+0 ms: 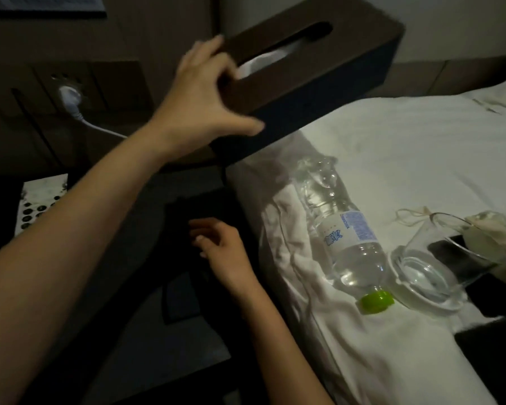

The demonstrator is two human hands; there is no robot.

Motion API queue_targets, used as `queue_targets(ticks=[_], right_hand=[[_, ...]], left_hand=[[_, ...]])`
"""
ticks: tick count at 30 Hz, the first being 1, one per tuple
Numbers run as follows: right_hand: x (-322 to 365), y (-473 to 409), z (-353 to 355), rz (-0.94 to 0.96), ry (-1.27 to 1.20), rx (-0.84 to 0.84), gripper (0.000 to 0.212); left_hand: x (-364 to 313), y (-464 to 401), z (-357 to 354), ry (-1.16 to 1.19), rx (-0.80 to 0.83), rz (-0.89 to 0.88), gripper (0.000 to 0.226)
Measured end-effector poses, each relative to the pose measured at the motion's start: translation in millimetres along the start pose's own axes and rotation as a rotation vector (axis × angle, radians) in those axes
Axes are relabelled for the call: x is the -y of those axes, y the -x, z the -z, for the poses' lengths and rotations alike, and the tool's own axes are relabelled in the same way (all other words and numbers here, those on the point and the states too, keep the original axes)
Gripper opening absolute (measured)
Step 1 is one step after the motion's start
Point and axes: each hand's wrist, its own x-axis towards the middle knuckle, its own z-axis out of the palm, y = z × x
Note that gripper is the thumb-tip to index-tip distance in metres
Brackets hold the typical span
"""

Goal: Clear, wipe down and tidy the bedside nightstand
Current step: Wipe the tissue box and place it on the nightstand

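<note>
I note my left hand clamped on the near-left end of the tissue box, fingers over its top and thumb on the side, carrying it in the air above the bed edge, while my right hand hangs loosely apart and holding nothing over the dark nightstand. Risk, in my judgement: a one-ended grip lets the long box tip or slip onto the bottle and the tilted glass lying on the white bedsheet, rolling them off.
</note>
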Motion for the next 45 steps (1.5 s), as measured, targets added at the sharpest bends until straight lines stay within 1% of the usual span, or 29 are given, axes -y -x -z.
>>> queue_targets(ticks=[2, 4, 5, 7, 9, 11, 14, 17, 19, 21, 23, 25, 26, 27, 28, 30, 31, 32, 34, 37, 38, 39, 40, 41, 42, 43, 45], right_hand=[[6, 2, -5, -0.031, -0.098, -0.018, 0.026], [16, 3, -9, -0.1, -0.3, -0.022, 0.024], [21, 2, -9, -0.167, -0.433, -0.02, 0.029], [26, 2, -8, -0.292, -0.754, 0.001, 0.05], [28, 1, -7, -0.357, -0.985, 0.047, 0.064], [27, 4, -10, -0.379, -1.007, 0.097, 0.078], [24, 5, -18, -0.355, -0.871, 0.091, 0.074], [20, 4, -25, -0.349, -0.807, -0.04, 0.073], [15, 2, -29, -0.359, -0.788, -0.102, 0.068], [12, -1, -30, -0.353, -0.795, -0.138, 0.061], [12, -3, -32, -0.342, -0.812, -0.126, 0.059], [13, -4, -38, -0.347, -0.846, -0.076, 0.06], [13, -3, -42, -0.357, -0.873, -0.046, 0.06], [13, -3, -46, -0.364, -0.891, -0.021, 0.061], [12, -4, -49, -0.365, -0.893, 0.001, 0.062], [11, -5, -52, -0.357, -0.856, 0.063, 0.064], [12, -6, -54, -0.346, -0.82, 0.111, 0.065], [12, -7, -55, -0.33, -0.773, 0.161, 0.065], [11, -8, -56, -0.272, -0.602, 0.22, 0.061], [8, -8, -53, -0.098, -0.243, 0.137, 0.048], [6, -6, -50, -0.004, -0.049, 0.132, 0.046], [4, -3, -46, 0.091, 0.222, 0.154, 0.052], [-1, 0, -43, 0.153, 0.554, 0.2, 0.064], [-7, 2, -41, 0.185, 0.863, 0.265, 0.077], [-12, 5, -41, 0.184, 1.09, 0.342, 0.089], [-17, 7, -41, 0.16, 1.22, 0.416, 0.099], [-24, 9, -43, 0.113, 1.301, 0.504, 0.115]], left_hand=[[32, 42, 18, -0.009, 0.02, 0.079, 0.057], [60, 87, 29, -0.022, 0.022, 0.147, 0.06], [74, 109, 31, -0.034, 0.015, 0.173, 0.059], [96, 151, 32, -0.07, 0.025, 0.214, 0.058], [111, 185, 29, -0.086, 0.052, 0.254, 0.059], [120, 211, 27, -0.058, 0.05, 0.296, 0.058], [127, 236, 24, -0.03, 0.006, 0.289, 0.059], [127, 252, 18, -0.039, -0.006, 0.23, 0.058], [127, 260, 13, 0.02, -0.022, 0.248, 0.06], [126, 263, 14, 0.225, -0.108, 0.388, 0.068], [126, 262, 18, 0.514, -0.276, 0.631, 0.081], [127, 264, 22, 0.812, -0.384, 0.884, 0.089], [127, 266, 23, 0.99, -0.408, 0.985, 0.086], [126, 269, 25, 1.165, -0.411, 1.073, 0.077], [125, 274, 27, 1.291, -0.4, 1.132, 0.066], [125, 283, 31, 1.36, -0.382, 1.15, 0.041], [126, 286, 33, 1.362, -0.405, 1.142, 0.034], [128, 287, 35, 1.366, -0.449, 1.134, 0.032], [132, 285, 40, 1.384, -0.542, 1.113, 0.032], [142, 280, 48, 1.391, -0.62, 1.049, 0.027], [146, 279, 51, 1.379, -0.644, 1.038, 0.026], [151, 279, 53, 1.365, -0.668, 1.032, 0.024], [156, 279, 54, 1.355, -0.69, 1.025, 0.022], [161, 279, 54, 1.346, -0.709, 1.018, 0.023], [165, 279, 54, 1.336, -0.726, 1.019, 0.024], [169, 280, 53, 1.318, -0.738, 1.027, 0.027], [175, 278, 51, 1.27, -0.744, 1.047, 0.034]])
